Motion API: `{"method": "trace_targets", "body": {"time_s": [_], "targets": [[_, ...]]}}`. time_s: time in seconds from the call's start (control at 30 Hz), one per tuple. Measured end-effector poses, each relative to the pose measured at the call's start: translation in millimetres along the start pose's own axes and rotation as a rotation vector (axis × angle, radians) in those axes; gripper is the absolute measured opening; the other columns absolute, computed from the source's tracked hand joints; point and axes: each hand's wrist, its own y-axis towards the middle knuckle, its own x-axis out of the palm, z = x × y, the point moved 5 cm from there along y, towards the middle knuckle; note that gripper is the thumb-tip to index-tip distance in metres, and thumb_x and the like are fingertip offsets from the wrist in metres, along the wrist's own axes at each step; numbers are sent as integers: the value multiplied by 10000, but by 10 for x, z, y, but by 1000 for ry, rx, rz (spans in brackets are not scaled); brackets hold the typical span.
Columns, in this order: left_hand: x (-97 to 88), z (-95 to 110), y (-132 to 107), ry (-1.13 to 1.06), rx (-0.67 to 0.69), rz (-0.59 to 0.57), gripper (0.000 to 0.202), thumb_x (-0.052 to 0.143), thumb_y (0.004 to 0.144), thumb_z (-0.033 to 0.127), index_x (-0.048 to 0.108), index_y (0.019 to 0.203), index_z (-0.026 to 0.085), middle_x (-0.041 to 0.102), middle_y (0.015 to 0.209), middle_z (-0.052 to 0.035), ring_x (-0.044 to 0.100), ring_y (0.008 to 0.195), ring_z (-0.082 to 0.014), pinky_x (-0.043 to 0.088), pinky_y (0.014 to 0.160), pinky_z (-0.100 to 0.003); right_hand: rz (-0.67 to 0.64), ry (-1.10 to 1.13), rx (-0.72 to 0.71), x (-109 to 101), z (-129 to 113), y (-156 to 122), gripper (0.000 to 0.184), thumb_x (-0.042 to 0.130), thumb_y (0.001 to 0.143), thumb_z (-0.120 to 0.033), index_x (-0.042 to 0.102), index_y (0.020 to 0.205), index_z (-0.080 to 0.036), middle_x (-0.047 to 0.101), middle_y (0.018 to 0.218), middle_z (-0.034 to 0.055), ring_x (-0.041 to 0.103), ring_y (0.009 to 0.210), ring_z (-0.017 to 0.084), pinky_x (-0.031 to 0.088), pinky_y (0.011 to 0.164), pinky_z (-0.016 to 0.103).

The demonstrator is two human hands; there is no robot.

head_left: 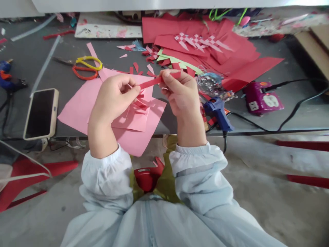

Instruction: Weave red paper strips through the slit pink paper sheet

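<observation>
Between my two hands stretches a red paper strip (151, 82). My left hand (117, 94) pinches its left end between thumb and fingers. Near the other end, my right hand (180, 89) grips it, and a bit of red pokes out past the fingertips. Pink paper sheets (77, 103) lie under my left hand, with more red strips (141, 103) on top of them. Part of those strips is hidden by the left hand.
Scissors (87, 67) with yellow and orange handles lie left, beyond a phone (41, 113). Red sheets (177, 29) with woven red-and-white pieces (196, 41) fill the back. At right are a blue glue gun (218, 111), a purple power adapter (263, 97) and black cables.
</observation>
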Motion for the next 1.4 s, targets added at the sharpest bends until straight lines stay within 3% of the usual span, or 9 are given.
{"method": "trace_targets", "body": {"time_s": [0.2, 0.63, 0.73, 0.83, 0.9, 1.0, 1.13, 1.23, 1.4], "targets": [[-108, -51, 22, -12, 4, 160, 167, 610, 834, 58, 611, 703, 162, 596, 585, 37, 574, 548, -90, 430, 549, -213, 6, -146, -117, -109, 12, 14, 232, 671, 821, -472, 686, 885, -250, 635, 770, -10, 614, 654, 108, 485, 582, 276], [-230, -175, 29, 33, -63, 236, 89, 616, 870, 125, 650, 789, 141, 634, 627, 35, 557, 585, -77, 445, 620, -223, -135, -219, -144, 76, 27, -60, 233, 657, 843, -469, 683, 868, -239, 657, 759, -4, 594, 611, 106, 503, 581, 296], [-260, -218, 49, 18, -56, 280, 119, 606, 887, 134, 621, 770, 148, 630, 617, 39, 557, 575, -75, 444, 624, -231, -106, -268, -124, 106, 25, -62, 191, 614, 877, -402, 676, 839, -225, 660, 740, -1, 623, 644, 115, 521, 633, 303], [-288, -239, 65, -53, -55, 325, 160, 605, 873, 100, 588, 727, 164, 574, 559, 52, 546, 534, -74, 432, 586, -238, -135, -358, -124, 124, 25, -75, 61, 686, 790, -246, 678, 827, -199, 667, 732, 0, 633, 676, 126, 520, 694, 322], [-306, -224, 58, -110, -43, 358, 187, 605, 865, 97, 578, 700, 182, 551, 550, 49, 552, 524, -84, 440, 567, -248, -169, -446, -125, 131, 24, -98, 153, 721, 721, -184, 688, 871, -185, 684, 753, 1, 614, 658, 123, 499, 686, 326], [-321, -191, 36, -131, -24, 391, 214, 623, 868, 136, 578, 674, 216, 548, 562, 38, 532, 503, -96, 444, 535, -284, -188, -603, -159, 149, -3, -143, 255, 736, 685, -167, 687, 935, -184, 704, 777, -2, 588, 644, 121, 468, 671, 324], [-345, -173, 17, -91, -11, 430, 268, 603, 852, 44, 558, 655, 221, 529, 528, 53, 482, 455, -77, 427, 503, -285, -205, -725, -164, 217, -5, -181, 245, 713, 698, -149, 685, 937, -192, 717, 785, 2, 613, 682, 139, 461, 680, 323], [-345, -171, 24, -138, 6, 400, 244, 607, 866, 93, 584, 660, 220, 557, 552, 37, 516, 487, -95, 430, 513, -289, -211, -787, -157, 261, 12, -183, 242, 687, 719, -106, 698, 946, -191, 724, 794, 14, 632, 709, 154, 462, 684, 321], [-344, -259, 79, -180, -1, 414, 210, 659, 849, 72, 609, 677, 181, 543, 506, 53, 503, 437, -74, 410, 491, -237, -122, -846, -193, 203, -28, -135, 191, 666, 771, -98, 729, 934, -175, 744, 854, 43, 652, 755, 171, 487, 735, 333]]}}
